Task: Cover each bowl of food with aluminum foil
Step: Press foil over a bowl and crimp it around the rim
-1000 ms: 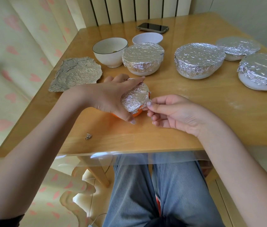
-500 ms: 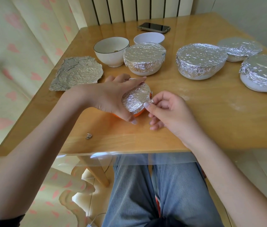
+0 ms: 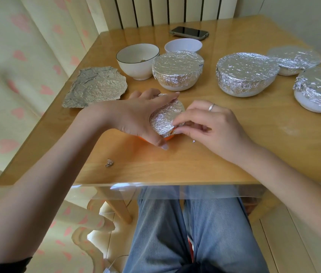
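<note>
Four big bowls (image 3: 247, 72) at the table's far side are already covered, while the left hand (image 3: 136, 115) grips the small orange bowl (image 3: 165, 120) near the front edge, the right hand (image 3: 205, 125) pinches its foil edge, and two white bowls (image 3: 138, 60) stay uncovered.

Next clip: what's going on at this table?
A person is wrapping a small orange bowl in foil. The left hand holds it while the right hand pinches the foil at the rim. Four larger bowls, for example and, are already covered. A black-rimmed bowl and a white bowl are uncovered, and a spare crumpled sheet lies at left.
</note>
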`<state>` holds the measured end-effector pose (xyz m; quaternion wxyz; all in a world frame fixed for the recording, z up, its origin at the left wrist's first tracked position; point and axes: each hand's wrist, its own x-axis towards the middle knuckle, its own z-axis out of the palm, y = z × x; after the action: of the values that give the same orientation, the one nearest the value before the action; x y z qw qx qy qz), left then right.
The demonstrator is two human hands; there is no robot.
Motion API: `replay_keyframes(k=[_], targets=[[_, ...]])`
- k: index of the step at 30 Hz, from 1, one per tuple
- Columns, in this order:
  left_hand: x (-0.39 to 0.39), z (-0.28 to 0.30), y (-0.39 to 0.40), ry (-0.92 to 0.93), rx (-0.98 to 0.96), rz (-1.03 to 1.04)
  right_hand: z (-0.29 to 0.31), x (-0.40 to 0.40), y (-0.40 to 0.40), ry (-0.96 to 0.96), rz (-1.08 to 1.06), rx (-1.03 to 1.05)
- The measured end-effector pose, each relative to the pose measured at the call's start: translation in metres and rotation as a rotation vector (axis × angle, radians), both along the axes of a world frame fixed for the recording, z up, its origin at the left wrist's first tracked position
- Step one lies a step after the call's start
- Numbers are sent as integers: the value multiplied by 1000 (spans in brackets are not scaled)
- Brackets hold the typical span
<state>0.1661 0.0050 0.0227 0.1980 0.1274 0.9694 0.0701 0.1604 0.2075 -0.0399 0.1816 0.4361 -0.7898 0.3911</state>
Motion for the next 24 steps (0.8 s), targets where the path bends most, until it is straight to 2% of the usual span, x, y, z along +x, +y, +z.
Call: replay_keyframes(k=[3,7,10,18,24], targets=[[-1,0,-1,-1,-7,-1,-2,-7,3,135,28,56],[-2,-1,-1,2,-8,-5,-1,-15,4,197,55,127],[-2,-2,-2,-1,-2,-3,-1,-17,0,226,66,96],[-2,-3,-2,-1,-2,-3,-3,-10,-6,-42,68,-9],[-1,-2,0,5,-14,0,-4,-5,-10,-152,46,-108]])
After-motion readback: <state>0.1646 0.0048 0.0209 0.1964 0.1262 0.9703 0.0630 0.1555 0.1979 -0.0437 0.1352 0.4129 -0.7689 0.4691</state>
